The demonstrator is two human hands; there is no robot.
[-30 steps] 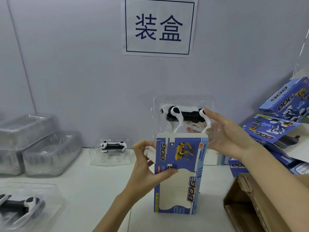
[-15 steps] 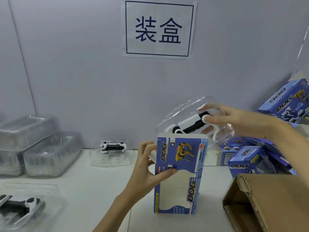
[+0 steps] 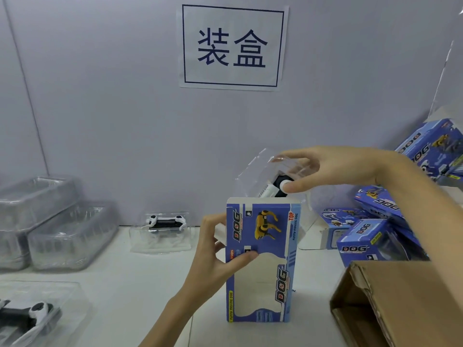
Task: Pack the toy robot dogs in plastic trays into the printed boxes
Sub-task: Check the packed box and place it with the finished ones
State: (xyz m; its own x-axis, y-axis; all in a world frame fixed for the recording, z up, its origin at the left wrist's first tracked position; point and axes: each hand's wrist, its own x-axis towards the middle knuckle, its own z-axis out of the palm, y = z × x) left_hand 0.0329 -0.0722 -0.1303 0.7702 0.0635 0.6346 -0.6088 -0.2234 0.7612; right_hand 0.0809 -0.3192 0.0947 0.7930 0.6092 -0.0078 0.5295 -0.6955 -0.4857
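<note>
My left hand [image 3: 220,256] reaches up from the lower middle on a bare forearm, with its thumb pressed flat across the front of the printed box [image 3: 263,261] and its fingers curled round the box's left edge. My right arm comes in from the right edge, wrist bent, and my right hand [image 3: 333,169] pinches the clear tray [image 3: 265,176] from above, fingers on top and thumb underneath.

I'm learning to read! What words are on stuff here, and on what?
"装盒": white paper sign on the grey wall.
"DOG", "TOP", "FUNNY MOVING DOG": upright blue printed box gripped by the left hand.
"DOG": blue printed boxes piled at the right.
Their smaller print is too blurred to read.
</note>
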